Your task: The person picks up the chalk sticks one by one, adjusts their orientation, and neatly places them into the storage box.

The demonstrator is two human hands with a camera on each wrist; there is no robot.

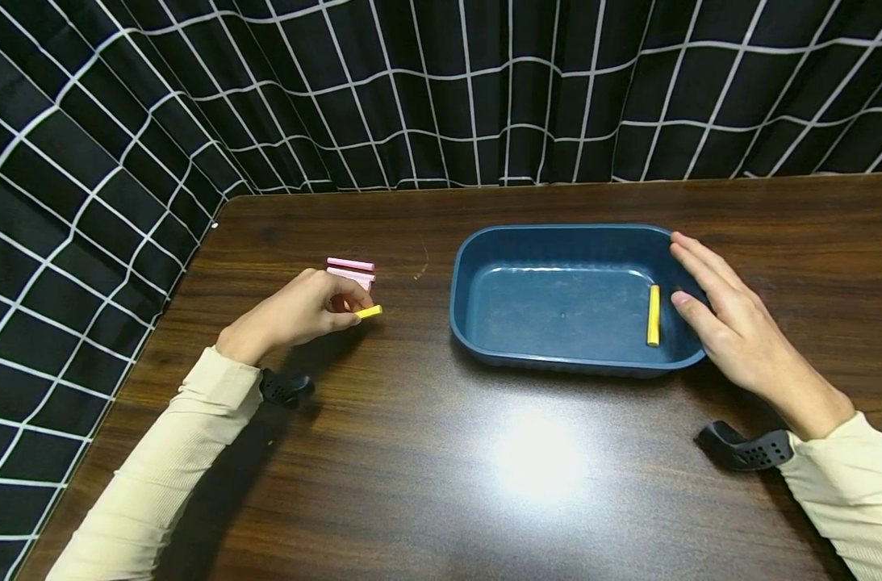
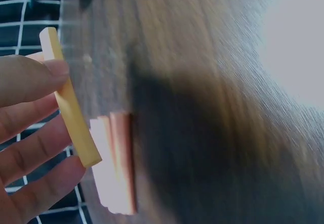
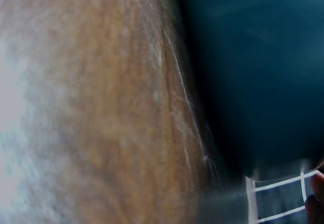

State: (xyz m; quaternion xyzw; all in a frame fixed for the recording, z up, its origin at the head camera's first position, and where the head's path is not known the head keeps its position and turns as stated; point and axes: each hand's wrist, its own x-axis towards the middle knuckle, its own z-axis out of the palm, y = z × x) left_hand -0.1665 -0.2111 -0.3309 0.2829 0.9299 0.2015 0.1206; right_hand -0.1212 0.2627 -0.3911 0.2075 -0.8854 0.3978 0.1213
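Observation:
My left hand [image 1: 303, 311] pinches a short yellow stick [image 1: 369, 311] with flat sides between thumb and fingers, above the table. In the left wrist view the yellow stick [image 2: 76, 112] lies across the fingers under the thumb. Just behind that hand, several pink sticks [image 1: 350, 264] lie side by side on the table. My right hand [image 1: 738, 335] rests at the right rim of a blue rectangular bin [image 1: 557, 357], fingers fairly straight. Inside the bin, near its right end, lies another yellow stick [image 1: 654, 316]. The right wrist view shows mostly the bin's dark side [image 3: 253, 72].
The dark wood table [image 1: 411, 468] reflects a bright light in front of the bin. A black curtain with a white grid [image 1: 484, 89] hangs along the back and left edges. Each wrist wears a black strap [image 1: 749, 448].

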